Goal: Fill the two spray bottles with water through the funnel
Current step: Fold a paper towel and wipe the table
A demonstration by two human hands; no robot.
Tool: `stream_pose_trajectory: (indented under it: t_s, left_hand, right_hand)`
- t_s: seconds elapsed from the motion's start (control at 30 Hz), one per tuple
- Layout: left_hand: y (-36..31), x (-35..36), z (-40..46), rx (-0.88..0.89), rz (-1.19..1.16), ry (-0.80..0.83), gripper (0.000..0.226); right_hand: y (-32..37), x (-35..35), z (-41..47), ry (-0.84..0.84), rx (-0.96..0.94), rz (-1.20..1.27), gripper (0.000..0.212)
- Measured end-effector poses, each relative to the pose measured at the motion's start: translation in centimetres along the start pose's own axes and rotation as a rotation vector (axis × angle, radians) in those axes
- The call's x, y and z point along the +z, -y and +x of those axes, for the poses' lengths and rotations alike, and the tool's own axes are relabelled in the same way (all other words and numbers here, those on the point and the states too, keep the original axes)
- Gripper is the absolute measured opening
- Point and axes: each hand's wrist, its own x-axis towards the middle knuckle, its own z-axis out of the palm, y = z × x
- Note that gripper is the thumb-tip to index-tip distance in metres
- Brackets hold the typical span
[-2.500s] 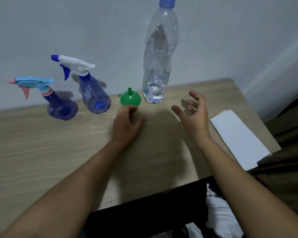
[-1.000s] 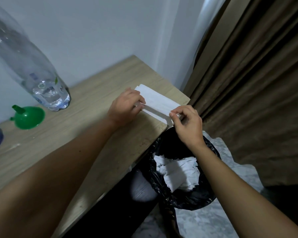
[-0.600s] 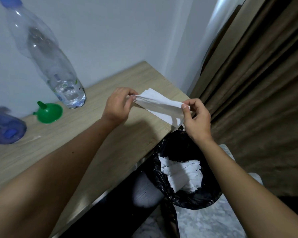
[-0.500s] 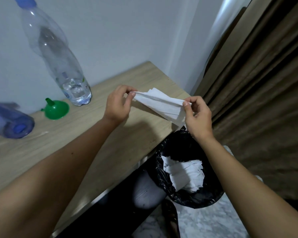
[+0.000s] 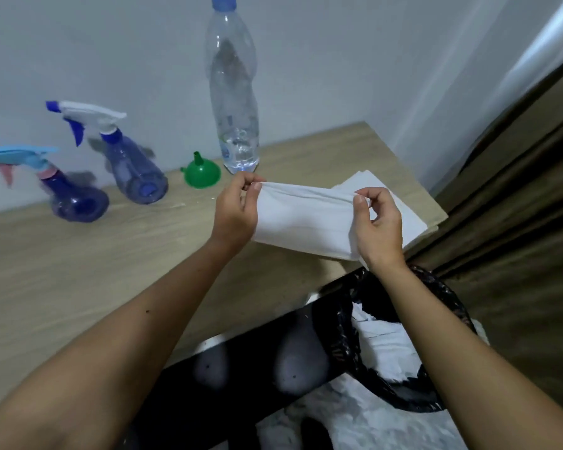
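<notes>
Two blue spray bottles stand at the back left of the wooden table (image 5: 78,254): one with a light-blue and pink trigger head (image 5: 75,198), one with a white and blue head (image 5: 134,170). A green funnel (image 5: 202,172) lies spout-up beside a tall clear water bottle (image 5: 236,92) with a blue cap and a little water at its bottom. My left hand (image 5: 234,212) and my right hand (image 5: 376,224) each pinch an upper corner of a white paper tissue (image 5: 303,219), held spread above the table's right part.
More white tissues (image 5: 410,219) lie stacked at the table's right corner. A bin lined with a black bag (image 5: 436,293), holding crumpled white paper, stands on the floor under that corner. Brown curtain (image 5: 517,190) hangs at the right; a white wall is behind.
Both hands have lifted one tissue off the stack and spread it between them, moving it left over the table. The view has swung left, bringing both spray bottles back in.
</notes>
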Motion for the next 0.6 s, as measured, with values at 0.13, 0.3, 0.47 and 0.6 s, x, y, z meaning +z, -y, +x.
stream_pose_trajectory:
  t_s: [0.13, 0.3, 0.47, 0.6]
  left_hand:
    - [1.1, -3.7, -2.5, -0.119, 0.009, -0.095, 0.011]
    - [2.4, -8.7, -6.6, -0.22, 0.105, -0.172, 0.012]
    - [3.2, -12.3, -10.7, -0.282, 0.232, -0.269, 0.014]
    - [3.6, -13.6, -13.0, -0.325, 0.339, -0.312, 0.015]
  right_hand:
    - [0.0, 3.5, -0.9, 0.112, -0.006, 0.001, 0.005]
    - [-0.1, 7.6, -3.0, 0.251, -0.009, -0.017, 0.002]
    - [0.0, 10.5, -5.4, 0.367, 0.008, -0.029, 0.006]
    - [-0.1, 11.7, -6.7, 0.431, -0.044, -0.09, 0.006]
